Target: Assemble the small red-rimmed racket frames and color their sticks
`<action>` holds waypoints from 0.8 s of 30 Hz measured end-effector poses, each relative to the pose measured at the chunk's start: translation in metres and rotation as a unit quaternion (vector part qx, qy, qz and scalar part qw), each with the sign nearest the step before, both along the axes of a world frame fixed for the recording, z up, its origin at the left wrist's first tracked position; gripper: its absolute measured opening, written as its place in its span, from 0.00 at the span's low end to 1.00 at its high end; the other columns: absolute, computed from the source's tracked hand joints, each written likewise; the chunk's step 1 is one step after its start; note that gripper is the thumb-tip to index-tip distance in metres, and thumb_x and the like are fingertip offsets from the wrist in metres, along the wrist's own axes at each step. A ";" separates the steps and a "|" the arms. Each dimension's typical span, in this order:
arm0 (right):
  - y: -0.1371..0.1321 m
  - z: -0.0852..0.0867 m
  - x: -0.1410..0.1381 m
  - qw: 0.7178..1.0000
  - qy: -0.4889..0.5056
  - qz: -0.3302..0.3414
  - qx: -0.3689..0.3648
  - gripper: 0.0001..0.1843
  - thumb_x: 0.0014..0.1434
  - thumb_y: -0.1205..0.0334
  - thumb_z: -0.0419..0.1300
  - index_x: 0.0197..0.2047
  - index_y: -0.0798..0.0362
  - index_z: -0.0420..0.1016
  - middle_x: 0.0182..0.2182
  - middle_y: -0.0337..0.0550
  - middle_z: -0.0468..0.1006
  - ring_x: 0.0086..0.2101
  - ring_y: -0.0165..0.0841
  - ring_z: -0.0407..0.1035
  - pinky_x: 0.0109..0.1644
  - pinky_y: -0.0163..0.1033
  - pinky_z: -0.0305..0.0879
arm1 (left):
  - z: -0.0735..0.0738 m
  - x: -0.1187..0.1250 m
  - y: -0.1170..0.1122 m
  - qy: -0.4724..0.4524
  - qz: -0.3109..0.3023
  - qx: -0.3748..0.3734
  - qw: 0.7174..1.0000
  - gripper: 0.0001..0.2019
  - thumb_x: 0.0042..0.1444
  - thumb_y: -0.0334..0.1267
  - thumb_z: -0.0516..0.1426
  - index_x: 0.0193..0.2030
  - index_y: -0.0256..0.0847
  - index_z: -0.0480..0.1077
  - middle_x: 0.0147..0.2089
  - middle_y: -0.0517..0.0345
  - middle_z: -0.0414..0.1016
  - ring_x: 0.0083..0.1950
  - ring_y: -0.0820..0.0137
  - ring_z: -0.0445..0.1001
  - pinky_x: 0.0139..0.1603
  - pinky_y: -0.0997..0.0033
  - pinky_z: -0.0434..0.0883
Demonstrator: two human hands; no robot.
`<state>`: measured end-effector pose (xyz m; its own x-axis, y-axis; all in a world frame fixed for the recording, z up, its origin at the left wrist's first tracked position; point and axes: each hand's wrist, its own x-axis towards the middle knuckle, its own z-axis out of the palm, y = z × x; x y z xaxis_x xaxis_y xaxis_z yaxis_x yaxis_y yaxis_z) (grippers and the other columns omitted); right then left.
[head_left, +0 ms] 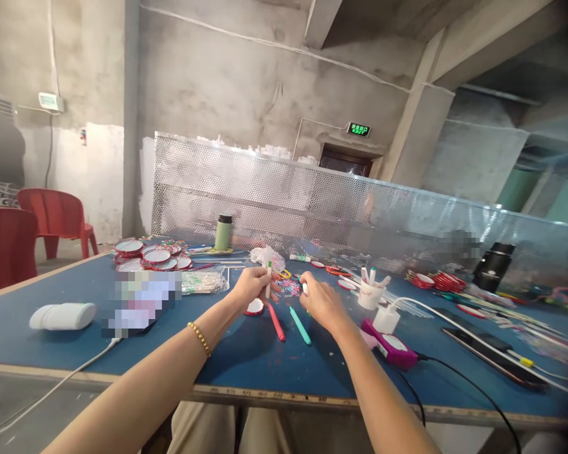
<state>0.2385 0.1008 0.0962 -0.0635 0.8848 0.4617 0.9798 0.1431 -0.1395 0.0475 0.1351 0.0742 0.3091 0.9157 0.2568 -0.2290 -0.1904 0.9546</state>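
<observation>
My left hand (252, 285) pinches a white marker (267, 287) with a green end, held upright above the table. Close by on the right, my right hand (322, 304) has its fingers closed around a small white, rounded piece (305, 288), mostly hidden by the fingers. A red pen (276, 323) and a turquoise pen (300, 326) lie on the blue table (246, 372) between my forearms. Just under my left hand is a small round white disc (254, 307) with a red rim. Small colourful bits (289, 287) are scattered behind the hands.
A cup of markers (370, 294), a white charger (387, 317) and a purple device (392, 347) with cables stand on the right. Red-rimmed discs (156, 256), a phone (144, 302) and a white bottle (62, 316) lie left. Bottles (223, 233) stand farther back.
</observation>
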 end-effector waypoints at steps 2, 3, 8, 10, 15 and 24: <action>-0.003 0.010 0.004 0.976 0.180 0.114 0.043 0.08 0.58 0.63 0.57 0.40 0.50 0.74 0.20 0.35 0.71 0.23 0.32 0.67 0.29 0.35 0.58 | -0.001 0.002 -0.002 -0.011 -0.021 0.000 1.000 0.07 0.55 0.34 0.57 0.40 0.35 0.67 0.29 0.50 0.79 0.23 0.66 0.78 0.17 0.75 0.68; -0.005 0.016 0.004 0.944 0.276 0.176 0.050 0.08 0.58 0.58 0.57 0.39 0.50 0.75 0.18 0.33 0.68 0.21 0.31 0.64 0.27 0.34 0.57 | -0.001 0.003 -0.003 -0.014 -0.029 -0.003 0.999 0.07 0.56 0.34 0.56 0.40 0.35 0.67 0.29 0.50 0.79 0.23 0.66 0.78 0.17 0.75 0.69; -0.013 0.035 -0.008 0.743 0.543 0.386 0.069 0.17 0.53 0.54 0.63 0.46 0.47 0.72 0.34 0.40 0.74 0.33 0.33 0.70 0.37 0.39 0.67 | -0.003 0.010 -0.009 -0.029 -0.058 -0.002 0.998 0.06 0.56 0.35 0.57 0.39 0.37 0.63 0.30 0.49 0.79 0.25 0.65 0.79 0.20 0.73 0.73; -0.012 0.034 -0.017 0.719 0.560 0.402 0.091 0.21 0.51 0.56 0.65 0.48 0.46 0.69 0.36 0.39 0.74 0.36 0.33 0.70 0.40 0.40 0.69 | -0.004 0.012 -0.010 -0.031 -0.067 0.004 0.997 0.09 0.56 0.37 0.58 0.37 0.38 0.62 0.29 0.50 0.79 0.24 0.65 0.79 0.20 0.73 0.73; 0.002 0.011 -0.037 0.730 0.581 0.325 0.157 0.14 0.57 0.49 0.63 0.37 0.49 0.67 0.19 0.28 0.61 0.20 0.26 0.58 0.25 0.32 0.58 | -0.005 0.014 -0.012 -0.022 -0.071 0.007 0.997 0.12 0.56 0.41 0.60 0.35 0.38 0.61 0.27 0.50 0.78 0.23 0.66 0.78 0.20 0.73 0.73; 0.008 -0.012 -0.040 0.709 0.634 0.286 0.120 0.13 0.56 0.52 0.58 0.33 0.54 0.74 0.16 0.33 0.69 0.16 0.27 0.62 0.21 0.33 0.58 | -0.007 0.013 -0.011 0.014 -0.077 0.006 0.997 0.12 0.54 0.41 0.61 0.39 0.36 0.66 0.31 0.47 0.80 0.25 0.64 0.80 0.17 0.76 0.72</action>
